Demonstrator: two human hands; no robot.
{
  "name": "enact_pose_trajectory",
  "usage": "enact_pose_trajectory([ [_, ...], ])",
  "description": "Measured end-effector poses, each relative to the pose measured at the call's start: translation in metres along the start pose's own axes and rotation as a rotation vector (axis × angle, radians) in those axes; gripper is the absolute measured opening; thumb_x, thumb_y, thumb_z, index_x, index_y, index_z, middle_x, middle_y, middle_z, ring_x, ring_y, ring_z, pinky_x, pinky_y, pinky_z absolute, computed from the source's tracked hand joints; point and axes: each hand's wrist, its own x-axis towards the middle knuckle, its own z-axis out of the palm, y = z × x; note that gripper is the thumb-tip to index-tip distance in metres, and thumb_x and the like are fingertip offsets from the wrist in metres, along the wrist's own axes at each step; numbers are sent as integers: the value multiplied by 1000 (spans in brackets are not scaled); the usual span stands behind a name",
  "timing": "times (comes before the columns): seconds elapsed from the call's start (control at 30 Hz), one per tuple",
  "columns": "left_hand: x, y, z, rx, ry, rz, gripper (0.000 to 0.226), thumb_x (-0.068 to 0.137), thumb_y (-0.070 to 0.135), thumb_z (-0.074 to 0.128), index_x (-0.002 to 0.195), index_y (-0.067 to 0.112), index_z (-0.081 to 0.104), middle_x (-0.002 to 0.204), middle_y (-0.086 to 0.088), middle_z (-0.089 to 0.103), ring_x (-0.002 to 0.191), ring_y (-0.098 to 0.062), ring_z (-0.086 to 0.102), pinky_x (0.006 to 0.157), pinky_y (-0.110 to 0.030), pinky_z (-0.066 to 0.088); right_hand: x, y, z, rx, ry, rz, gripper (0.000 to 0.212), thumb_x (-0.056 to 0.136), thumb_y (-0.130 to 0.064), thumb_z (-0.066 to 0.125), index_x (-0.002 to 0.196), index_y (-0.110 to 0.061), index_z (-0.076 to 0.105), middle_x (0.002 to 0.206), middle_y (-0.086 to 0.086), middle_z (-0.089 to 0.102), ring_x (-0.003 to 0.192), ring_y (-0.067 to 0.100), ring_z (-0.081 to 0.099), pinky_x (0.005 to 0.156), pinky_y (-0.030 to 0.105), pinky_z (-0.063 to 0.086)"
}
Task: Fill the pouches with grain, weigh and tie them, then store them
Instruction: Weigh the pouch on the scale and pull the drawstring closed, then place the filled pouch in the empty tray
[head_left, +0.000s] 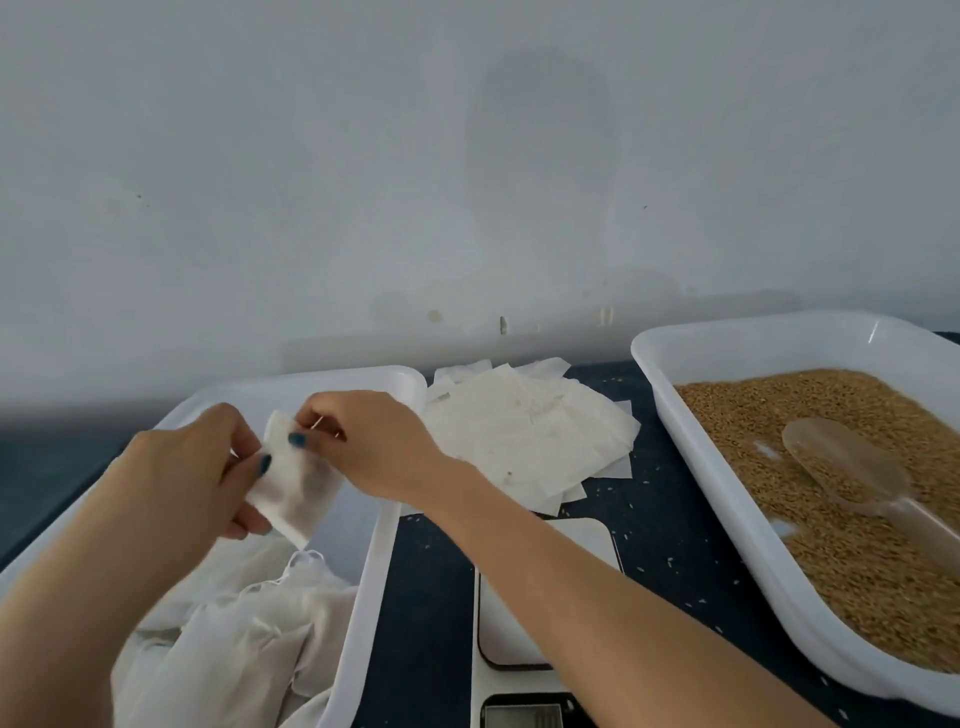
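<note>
- The left hand (202, 467) and right hand (374, 441) both pinched the pouch (296, 488), which sat left of the frame's centre.
- The pouch hung between them, its long axis nearly vertical, above the lower-left tray (387, 540).

Scale (519, 623), near edge of table: partly covered by the right forearm (597, 587) and cut off by the bottom of the frame. Display too blurred to read.
Grain tray (727, 332) and scoop (841, 462) handle: cut off at the right edge.
Pouch (296, 488): mouth hidden under the fingers of left hand (192, 467) and right hand (374, 441). Contents cannot be told.
</note>
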Motion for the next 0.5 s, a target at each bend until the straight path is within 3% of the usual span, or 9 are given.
enact_pose_trajectory([
  [0.1,21,-14,4,6,-166,-141,13,100,15,51,88,10,51,56,-2,71,51,-17,69,76,-39,56,20,4,30,-118,-29,63,20,99,-25,54,109,-18,69,110,6,69,100,30,61,80,35,46],
  [0.17,27,-22,15,3,-256,-213,11,101,12,48,92,5,49,60,-9,72,57,-25,72,77,-41,57,25,10,51,-198,-70,95,18,97,-18,55,105,-10,70,107,14,69,98,35,61,76,34,45],
  [0.3,27,-36,30,-16,-342,-358,12,100,1,43,92,-3,51,65,-16,73,58,-30,72,56,-32,55,26,15,72,-276,-247,124,13,94,-6,55,98,3,63,89,17,60,80,33,54,67,34,38],
  [0.37,30,-45,29,15,-337,-425,14,99,-2,43,92,-6,54,65,-17,72,58,-31,71,53,-29,52,23,12,72,-206,-326,135,20,98,-11,54,109,5,57,97,21,59,82,32,52,66,34,36],
  [0.43,34,-49,27,92,-319,-460,13,98,0,45,93,-4,56,65,-14,73,61,-29,72,56,-30,54,18,7,69,-175,-394,131,30,101,-17,52,122,5,49,110,23,60,84,30,50,66,35,36],
  [0.5,39,-55,29,273,-316,-389,10,97,13,52,98,4,56,74,-6,75,70,-23,73,72,-35,58,12,5,68,-229,-468,103,32,101,-18,53,125,3,51,111,21,63,86,31,54,68,36,41],
])
